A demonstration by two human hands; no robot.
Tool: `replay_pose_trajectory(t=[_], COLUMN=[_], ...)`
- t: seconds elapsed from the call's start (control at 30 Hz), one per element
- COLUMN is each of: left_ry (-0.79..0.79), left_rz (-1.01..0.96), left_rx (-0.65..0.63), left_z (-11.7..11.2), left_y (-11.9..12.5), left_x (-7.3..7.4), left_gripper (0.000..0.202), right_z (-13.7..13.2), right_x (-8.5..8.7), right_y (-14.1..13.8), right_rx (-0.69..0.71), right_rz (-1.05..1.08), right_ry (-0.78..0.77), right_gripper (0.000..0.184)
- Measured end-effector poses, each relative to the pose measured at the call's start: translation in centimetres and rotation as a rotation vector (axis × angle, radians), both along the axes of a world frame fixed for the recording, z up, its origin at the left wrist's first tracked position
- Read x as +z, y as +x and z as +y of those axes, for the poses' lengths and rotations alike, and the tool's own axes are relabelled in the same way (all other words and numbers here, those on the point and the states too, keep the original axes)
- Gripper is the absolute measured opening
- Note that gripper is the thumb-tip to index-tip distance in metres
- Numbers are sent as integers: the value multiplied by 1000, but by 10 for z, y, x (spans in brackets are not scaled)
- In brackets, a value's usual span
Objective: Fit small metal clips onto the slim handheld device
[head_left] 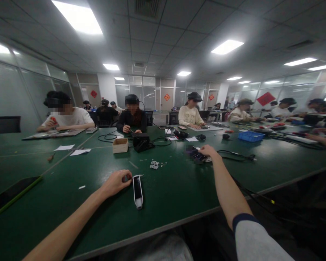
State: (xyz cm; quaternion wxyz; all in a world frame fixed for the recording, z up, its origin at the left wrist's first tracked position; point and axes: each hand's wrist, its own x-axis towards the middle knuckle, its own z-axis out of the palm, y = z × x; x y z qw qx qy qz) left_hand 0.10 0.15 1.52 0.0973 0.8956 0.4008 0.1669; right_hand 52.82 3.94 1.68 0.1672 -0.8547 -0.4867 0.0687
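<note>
My left hand (118,183) rests on the green table with its fingers curled. Whatever it may hold is hidden. Just right of its fingertips lies a long white casing (138,194) with a dark inside. My right hand (209,150) reaches forward with bent fingers over a dark, partly blurred object (197,156); I cannot make out what is between the fingers. Small metal plates (154,165) lie between my hands, with several tiny parts beside them.
A phone-like device with a green edge (13,195) lies at the left. Farther back stand a small open box (120,145), a black device (141,142) and a blue tray (250,136). Black cables (235,155) run at the right. Several people sit across the table.
</note>
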Motion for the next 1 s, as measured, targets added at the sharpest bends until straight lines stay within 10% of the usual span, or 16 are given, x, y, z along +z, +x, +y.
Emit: replay_pose_trajectory(t=[1.0], left_ry=[22], left_rz=[4], left_rx=[-48], left_z=[6], left_y=[-5], left_x=[-5], left_gripper=[32], right_z=[-11], right_x=[11], right_y=[-17], right_rx=[5], right_rz=[-71], right_ry=[4], right_gripper=[27])
